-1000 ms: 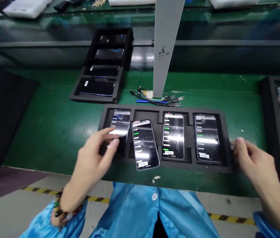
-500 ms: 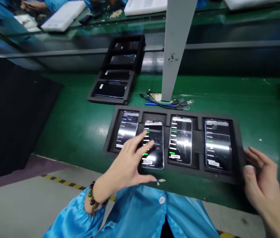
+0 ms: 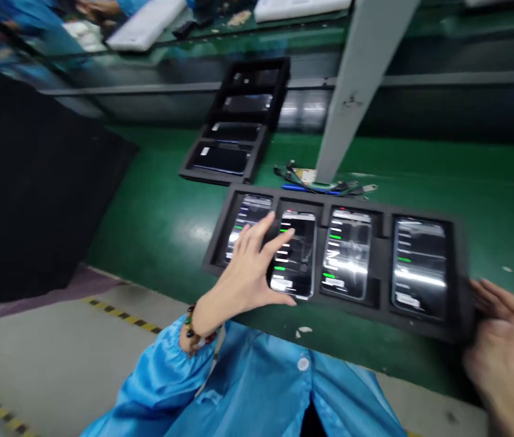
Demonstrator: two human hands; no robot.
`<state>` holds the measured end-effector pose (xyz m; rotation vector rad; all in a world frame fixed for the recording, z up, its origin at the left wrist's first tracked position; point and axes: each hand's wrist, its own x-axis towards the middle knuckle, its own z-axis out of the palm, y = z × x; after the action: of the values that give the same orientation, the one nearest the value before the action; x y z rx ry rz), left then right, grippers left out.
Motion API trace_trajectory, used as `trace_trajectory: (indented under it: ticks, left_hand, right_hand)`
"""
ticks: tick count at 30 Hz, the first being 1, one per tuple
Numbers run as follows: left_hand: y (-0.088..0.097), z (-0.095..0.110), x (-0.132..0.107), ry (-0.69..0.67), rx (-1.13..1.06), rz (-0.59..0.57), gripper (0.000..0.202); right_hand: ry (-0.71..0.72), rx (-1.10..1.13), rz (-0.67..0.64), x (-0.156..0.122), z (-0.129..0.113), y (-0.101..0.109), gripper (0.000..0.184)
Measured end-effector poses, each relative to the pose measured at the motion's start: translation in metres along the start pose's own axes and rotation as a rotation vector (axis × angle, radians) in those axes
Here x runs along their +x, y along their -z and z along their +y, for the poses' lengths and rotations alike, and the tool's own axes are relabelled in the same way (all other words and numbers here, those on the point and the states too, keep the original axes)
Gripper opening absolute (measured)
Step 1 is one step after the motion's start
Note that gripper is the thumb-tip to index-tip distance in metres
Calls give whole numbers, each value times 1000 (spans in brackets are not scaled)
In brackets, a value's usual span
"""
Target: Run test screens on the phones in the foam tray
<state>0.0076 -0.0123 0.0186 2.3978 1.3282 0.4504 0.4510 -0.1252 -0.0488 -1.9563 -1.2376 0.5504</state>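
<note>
two black trays [image 3: 380, 261], four phones [image 3: 346, 255] each

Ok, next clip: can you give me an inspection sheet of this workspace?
Surface: green bench, reflecting light.
Job's things: near tray holding four phones, screens lit.
Clutter: pale scraps at the bench's front edge; blue strip beside the cables.
Grip: left hand spread over the left side of the second phone from left; right hand at the near tray's right end, blurred, contact unclear.
Cables: dark, bunched near the grey post's foot.
Surroundings: farther tray with four dark phones; black sheet at left.
</note>
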Motion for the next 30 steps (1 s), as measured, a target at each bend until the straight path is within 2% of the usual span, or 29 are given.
trace_trajectory:
  ticks: [5, 8, 10, 12, 15, 18, 20, 23, 27, 30]
  left_hand:
    - [-2, -10, 13, 35, 52, 192, 133]
    - [5, -22, 13, -1, 37, 248, 130]
    - [15, -33, 8, 31, 41, 299, 120]
    - [23, -48, 0, 145, 43, 357, 103]
    - [28, -70, -11, 423, -71, 456, 76]
    - [22, -83, -15, 574, -208, 415, 72]
    - [18, -86, -14, 529, -196, 349, 73]
    - [15, -85, -12, 381, -73, 278, 59]
    - [20, -83, -19, 261, 34, 267, 33]
    - [22, -75, -18, 132, 92, 311, 19]
  right_hand:
    - [117, 55, 27, -1, 5, -4, 66]
    - [131, 51, 40, 0, 4, -4, 67]
    - [154, 57, 46, 1, 2, -4, 66]
    - [189, 70, 49, 4, -3, -4, 62]
    - [252, 38, 43, 14, -15, -3, 59]
    - [336, -42, -17, 26, -29, -3, 59]
    - [387, -100, -82, 32, -36, -3, 59]
    - [423, -166, -151, 36, -36, -1, 60]
    - [485, -193, -142, 34, -30, 5, 54]
    - [587, -164, -96, 31, -42, 0, 46]
